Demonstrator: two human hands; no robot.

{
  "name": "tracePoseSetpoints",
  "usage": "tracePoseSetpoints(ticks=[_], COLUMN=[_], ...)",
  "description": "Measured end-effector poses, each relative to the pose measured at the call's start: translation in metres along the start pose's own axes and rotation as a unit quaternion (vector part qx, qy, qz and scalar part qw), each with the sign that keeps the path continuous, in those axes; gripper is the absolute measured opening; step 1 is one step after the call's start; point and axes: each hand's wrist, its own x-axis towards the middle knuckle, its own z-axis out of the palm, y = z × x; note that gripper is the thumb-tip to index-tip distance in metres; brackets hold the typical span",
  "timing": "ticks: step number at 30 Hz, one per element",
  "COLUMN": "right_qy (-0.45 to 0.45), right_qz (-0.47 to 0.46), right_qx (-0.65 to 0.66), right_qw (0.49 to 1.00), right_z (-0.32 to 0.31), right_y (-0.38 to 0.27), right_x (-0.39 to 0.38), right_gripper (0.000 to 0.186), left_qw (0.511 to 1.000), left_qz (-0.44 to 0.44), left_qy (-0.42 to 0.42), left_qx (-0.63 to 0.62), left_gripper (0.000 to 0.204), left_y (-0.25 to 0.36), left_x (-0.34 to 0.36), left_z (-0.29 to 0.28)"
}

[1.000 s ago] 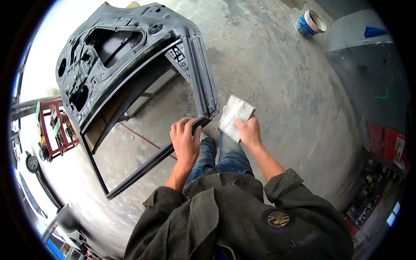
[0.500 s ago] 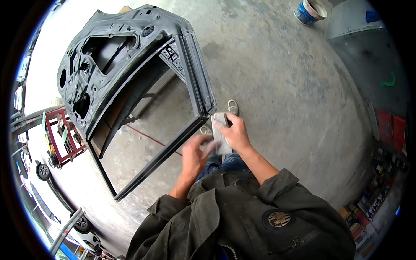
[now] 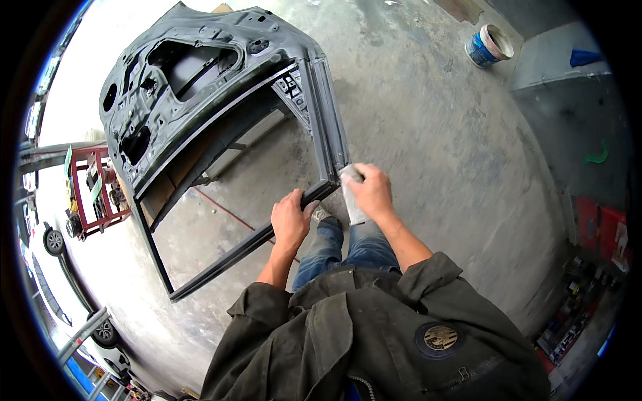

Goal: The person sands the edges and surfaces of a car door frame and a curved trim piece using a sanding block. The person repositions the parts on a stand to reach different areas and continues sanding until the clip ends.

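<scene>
Currently, a grey metal car door (image 3: 180, 125) is being gripped at its black frame (image 3: 227, 259) by the left hand (image 3: 290, 220). Beside it, a flat whitish block (image 3: 352, 202) is being clasped by the right hand (image 3: 372, 193).

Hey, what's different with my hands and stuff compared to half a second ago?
Your left hand has moved left, away from the pale pad, and taken hold of the window frame. Your right hand still holds the pad near the frame's corner. The grey door and bucket stayed put.
</scene>
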Motion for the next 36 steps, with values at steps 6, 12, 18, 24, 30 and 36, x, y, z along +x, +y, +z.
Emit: tracePoseSetpoints(ticks=[6, 12, 18, 24, 30, 36], right_qy=[-0.028, -0.063, -0.07, -0.06, -0.099, 0.044], right_qz=[0.136, 0.122, 0.005, 0.021, -0.007, -0.073], right_qx=[0.03, -0.035, -0.091, -0.049, -0.038, -0.03], right_qw=[0.99, 0.99, 0.993, 0.997, 0.994, 0.996], right_z=[0.011, 0.009, 0.046, 0.048, 0.034, 0.101], right_y=[0.009, 0.008, 0.007, -0.003, 0.002, 0.025], right_x=[0.038, 0.045, 0.086, 0.138, 0.112, 0.203], right_gripper=[0.04, 0.032, 0.018, 0.017, 0.012, 0.01], left_qw=[0.999, 0.999, 0.996, 0.992, 0.985, 0.985], left_qz=[-0.009, -0.005, -0.023, -0.042, -0.072, -0.067], left_qy=[-0.037, -0.052, -0.079, -0.097, -0.144, -0.142], left_qx=[0.014, -0.002, -0.034, -0.063, -0.065, -0.072], left_gripper=[0.032, 0.035, 0.029, 0.03, 0.033, 0.033], left_y=[0.0, -0.004, -0.007, 0.0, 0.003, 0.002], left_x=[0.0, 0.002, 0.002, 0.004, 0.008, 0.009], left_z=[-0.005, -0.007, -0.006, -0.018, -0.028, -0.027])
